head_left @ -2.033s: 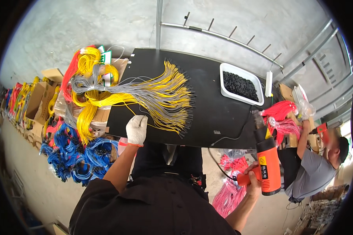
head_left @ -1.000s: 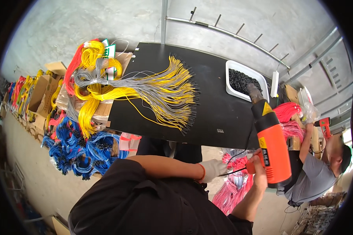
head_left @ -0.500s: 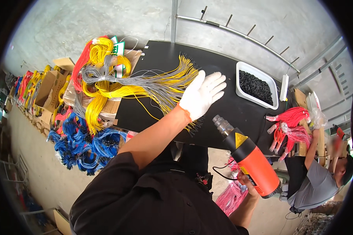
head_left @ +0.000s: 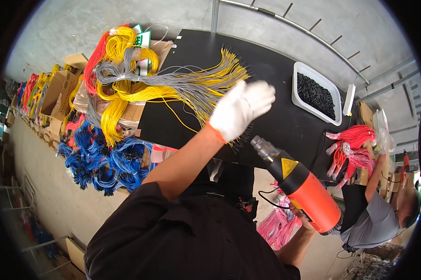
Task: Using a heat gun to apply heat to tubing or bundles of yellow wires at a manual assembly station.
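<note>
My left hand [head_left: 242, 110], in a white knitted glove, hovers over the fanned ends of a bundle of yellow and grey wires [head_left: 173, 88]. Its fingers are stretched out with nothing in them, slightly blurred. Many wire ends carry black tips [head_left: 233, 58]; some are hidden behind the glove. Bare, my right hand [head_left: 303, 220] is closed around the lower part of an orange and black heat gun [head_left: 312, 198]. The gun's metal nozzle [head_left: 265, 148] points up and left toward the table's near edge, a short way from the wire ends.
A white tub [head_left: 335, 119] of short black tubes stands on the black table [head_left: 191, 44]. Blue wire bundles [head_left: 110, 163] lie at the left, red bundles [head_left: 355, 140] at the right. Pink bundles [head_left: 275, 228] are below the table. A person in grey [head_left: 376, 219] works at the far right.
The view has shifted a little, so the table and tub sit differently in it. My left hand has turned slightly, its fingers closer together. The heat gun stays in my right hand.
</note>
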A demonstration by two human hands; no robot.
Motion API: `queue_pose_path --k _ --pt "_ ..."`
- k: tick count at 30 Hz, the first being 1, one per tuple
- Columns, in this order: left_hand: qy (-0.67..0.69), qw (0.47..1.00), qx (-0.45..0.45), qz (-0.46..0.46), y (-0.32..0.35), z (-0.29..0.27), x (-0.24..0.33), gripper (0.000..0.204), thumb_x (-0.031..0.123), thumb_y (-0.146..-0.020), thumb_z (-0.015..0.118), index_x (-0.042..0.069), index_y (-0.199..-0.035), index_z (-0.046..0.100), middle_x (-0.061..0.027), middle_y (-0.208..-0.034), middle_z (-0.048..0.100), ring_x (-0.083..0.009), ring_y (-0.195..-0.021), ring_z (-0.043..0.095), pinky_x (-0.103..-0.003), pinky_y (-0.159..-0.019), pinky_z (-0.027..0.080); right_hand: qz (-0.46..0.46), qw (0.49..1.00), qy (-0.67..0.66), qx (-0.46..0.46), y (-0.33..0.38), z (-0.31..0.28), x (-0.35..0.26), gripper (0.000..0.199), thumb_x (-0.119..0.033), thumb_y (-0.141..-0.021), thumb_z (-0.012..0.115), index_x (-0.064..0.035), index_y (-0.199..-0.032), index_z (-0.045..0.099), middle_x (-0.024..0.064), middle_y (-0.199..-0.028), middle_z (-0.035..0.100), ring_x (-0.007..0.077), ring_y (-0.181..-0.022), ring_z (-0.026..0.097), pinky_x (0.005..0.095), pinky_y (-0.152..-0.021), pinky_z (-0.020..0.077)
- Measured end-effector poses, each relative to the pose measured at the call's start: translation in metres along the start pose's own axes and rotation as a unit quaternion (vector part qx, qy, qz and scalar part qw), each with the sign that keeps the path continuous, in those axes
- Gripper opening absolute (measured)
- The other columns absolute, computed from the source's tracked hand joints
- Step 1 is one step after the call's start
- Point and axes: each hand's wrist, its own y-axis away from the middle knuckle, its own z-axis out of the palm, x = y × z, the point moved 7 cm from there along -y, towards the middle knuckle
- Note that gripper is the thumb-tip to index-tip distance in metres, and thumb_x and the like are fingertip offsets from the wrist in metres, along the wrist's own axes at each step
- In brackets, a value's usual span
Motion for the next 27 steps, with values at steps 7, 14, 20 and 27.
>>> queue_pose_path --k 7,14,20,27 --pt "-0.101 0.995 -0.014 -0.013 0.004 0.006 0.002 0.08 0.058 -0.113 0.047 -0.006 -0.161 0.044 -0.0241 -0.165 0.05 -0.0357 -0.156 0.045 -0.049 -0.133 0.028 0.042 0.986 -0.16 -0.028 -0.031 0.026 -0.045 0.038 -0.017 -0.093 0.085 0.0047 -0.119 0.066 0.0132 -0.094 0.072 0.0227 -0.079 0.07 0.036 -0.069 0.0584" --pt "-0.032 0.98 0.159 0.113 0.022 -0.054 0.043 0.082 0.058 -0.106 0.062 -0.006 -0.155 0.05 -0.0239 -0.16 0.055 -0.037 -0.15 0.052 -0.05 -0.13 0.034 0.056 0.986 -0.16 -0.003 -0.048 0.026 -0.079 0.052 -0.019 -0.091 0.085 0.0058 -0.132 0.063 0.0149 -0.093 0.071 0.0249 -0.078 0.071 0.0358 -0.07 0.0587" --pt "-0.01 0.982 0.114 0.152 0.035 -0.052 0.054 0.075 0.055 -0.109 0.059 -0.005 -0.154 0.052 -0.0227 -0.157 0.059 -0.0362 -0.149 0.053 -0.049 -0.129 0.035 0.045 0.991 -0.123 0.002 -0.042 0.018 -0.08 0.057 -0.027 -0.09 0.088 0.0085 -0.128 0.064 0.0152 -0.086 0.072 0.0248 -0.072 0.07 0.0365 -0.067 0.0577" --pt "-0.328 0.912 0.108 0.22 0.044 -0.047 0.053 0.064 0.044 -0.114 0.054 -0.01 -0.147 0.058 -0.027 -0.148 0.065 -0.0368 -0.138 0.064 -0.046 -0.123 0.045 0.04 0.997 0.06 -0.012 -0.043 0.003 -0.104 0.071 -0.036 -0.089 0.085 0.0048 -0.138 0.054 0.0145 -0.105 0.063 0.0244 -0.091 0.062 0.0365 -0.081 0.0513"
